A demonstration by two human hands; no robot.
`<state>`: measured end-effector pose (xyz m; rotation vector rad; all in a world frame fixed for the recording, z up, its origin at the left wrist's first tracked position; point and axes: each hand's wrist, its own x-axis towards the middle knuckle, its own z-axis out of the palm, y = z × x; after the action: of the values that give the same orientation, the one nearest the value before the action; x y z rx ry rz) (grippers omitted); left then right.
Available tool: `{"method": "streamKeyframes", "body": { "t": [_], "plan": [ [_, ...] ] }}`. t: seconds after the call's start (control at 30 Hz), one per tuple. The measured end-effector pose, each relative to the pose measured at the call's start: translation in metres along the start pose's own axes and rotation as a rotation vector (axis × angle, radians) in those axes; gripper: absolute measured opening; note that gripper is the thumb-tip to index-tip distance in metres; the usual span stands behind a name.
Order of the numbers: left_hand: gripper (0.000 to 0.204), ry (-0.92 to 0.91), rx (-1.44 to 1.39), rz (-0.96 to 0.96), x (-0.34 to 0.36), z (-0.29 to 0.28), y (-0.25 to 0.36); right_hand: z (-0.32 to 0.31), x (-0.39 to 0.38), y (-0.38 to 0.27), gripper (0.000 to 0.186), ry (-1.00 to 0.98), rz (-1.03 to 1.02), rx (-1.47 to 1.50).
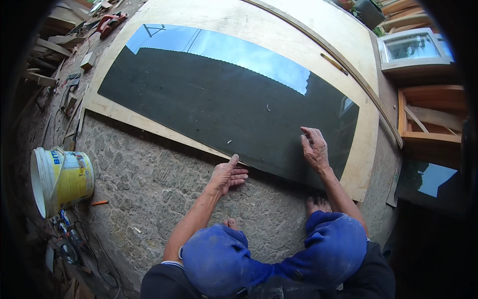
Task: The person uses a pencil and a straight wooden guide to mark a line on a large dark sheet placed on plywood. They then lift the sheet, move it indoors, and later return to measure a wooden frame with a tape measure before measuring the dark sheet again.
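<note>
A large dark glass sheet point(219, 109) lies on a pale wooden board point(112, 107), reflecting sky and a scalloped roof edge. Along its near edge is my left hand point(229, 177), thumb raised and fingers spread below the rim. The thumb tip meets or nearly meets the edge; I cannot tell which. Over the right part of the glass, my right hand point(315, 149) has its thumb apart from its bent fingers, with nothing visible in it. Small pale bits point(268, 107) lie on the glass.
A long wooden strip point(343, 65) and a slim tool point(334, 64) lie on the board's far side. On the left are a tipped yellow-and-white bucket point(69, 174), an orange stick point(99, 203), cables and wood scraps. Wooden frames point(432, 114) and a white window point(411, 47) stand right.
</note>
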<state>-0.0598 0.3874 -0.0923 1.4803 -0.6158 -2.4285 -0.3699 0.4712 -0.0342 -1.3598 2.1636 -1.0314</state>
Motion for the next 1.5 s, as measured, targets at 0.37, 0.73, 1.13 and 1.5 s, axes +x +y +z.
{"method": "streamKeyframes", "body": {
  "t": [0.37, 0.73, 1.13, 1.5],
  "plan": [
    [0.052, 0.028, 0.091, 0.109, -0.001, 0.022, -0.022, -0.090, -0.180, 0.003, 0.039, -0.157, 0.868, 0.452],
    [0.048, -0.028, 0.053, 0.111, 0.001, 0.022, -0.031, 0.028, -0.220, 0.041, 0.047, 0.335, 0.880, 1.496],
    [0.048, 0.102, -0.045, 0.218, -0.006, 0.004, -0.030, 0.041, -0.198, 0.054, 0.029, 0.375, 0.884, 1.341],
    [0.047, 0.347, -0.281, 0.442, 0.013, -0.062, 0.019, 0.051, -0.265, 0.029, 0.031, 0.184, 1.011, 1.376]
  ]
}}
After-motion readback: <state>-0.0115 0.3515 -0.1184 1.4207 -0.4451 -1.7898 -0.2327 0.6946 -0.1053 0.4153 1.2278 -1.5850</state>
